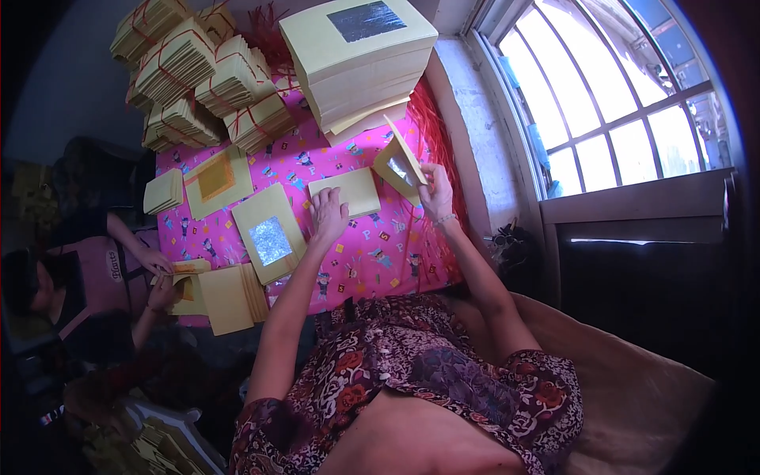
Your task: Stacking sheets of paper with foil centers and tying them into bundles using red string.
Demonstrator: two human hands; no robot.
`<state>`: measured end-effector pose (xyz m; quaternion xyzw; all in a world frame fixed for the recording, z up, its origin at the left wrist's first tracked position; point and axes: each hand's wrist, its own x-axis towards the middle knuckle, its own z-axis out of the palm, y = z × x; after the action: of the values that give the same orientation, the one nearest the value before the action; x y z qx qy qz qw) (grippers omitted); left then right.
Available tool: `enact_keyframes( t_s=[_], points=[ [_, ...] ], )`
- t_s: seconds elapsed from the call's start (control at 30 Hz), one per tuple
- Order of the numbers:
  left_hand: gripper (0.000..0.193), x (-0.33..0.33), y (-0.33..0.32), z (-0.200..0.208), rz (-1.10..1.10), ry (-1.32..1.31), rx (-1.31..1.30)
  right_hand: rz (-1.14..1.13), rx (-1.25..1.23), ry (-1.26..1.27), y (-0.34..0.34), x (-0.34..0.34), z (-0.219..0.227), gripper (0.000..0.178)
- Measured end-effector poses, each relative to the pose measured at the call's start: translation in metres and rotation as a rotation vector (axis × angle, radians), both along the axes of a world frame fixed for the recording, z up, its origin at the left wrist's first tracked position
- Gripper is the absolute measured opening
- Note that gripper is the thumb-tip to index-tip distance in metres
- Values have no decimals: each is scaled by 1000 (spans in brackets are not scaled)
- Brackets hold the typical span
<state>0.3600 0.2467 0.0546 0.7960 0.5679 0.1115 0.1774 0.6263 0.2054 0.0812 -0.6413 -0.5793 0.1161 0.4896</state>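
My left hand (328, 212) lies with its fingers spread on a folded pale yellow paper packet (358, 192) on the pink patterned table cover (356, 253). To its right, my right hand (437, 192) pinches the lower edge of some yellow paper sheets (403, 164) raised at a tilt above the table. A silver foil patch shows between these bent sheets. Left of my left forearm lies a yellow sheet with a silver foil rectangle (270, 240).
A tall stack of yellow paper (364, 71) stands at the back, beside bundles tied with red string (178, 67). Red strands (438, 134) hang along the right table edge, below a barred window (609, 103). A co-worker (95, 273) handles yellow papers at the left.
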Motion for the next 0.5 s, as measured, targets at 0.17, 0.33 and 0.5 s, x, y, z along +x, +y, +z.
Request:
enact_keyframes(
  t_s=[0.17, 0.33, 0.5],
  points=[
    [47, -13, -1, -4, 15, 15, 15, -124, -120, 305, 16, 1, 29, 13],
    [44, -39, -1, -4, 54, -54, 21, 172, -467, 35, 71, 40, 7, 23],
    [41, -50, 2, -5, 30, -87, -39, 129, -694, -186, 77, 44, -58, 31]
  ],
)
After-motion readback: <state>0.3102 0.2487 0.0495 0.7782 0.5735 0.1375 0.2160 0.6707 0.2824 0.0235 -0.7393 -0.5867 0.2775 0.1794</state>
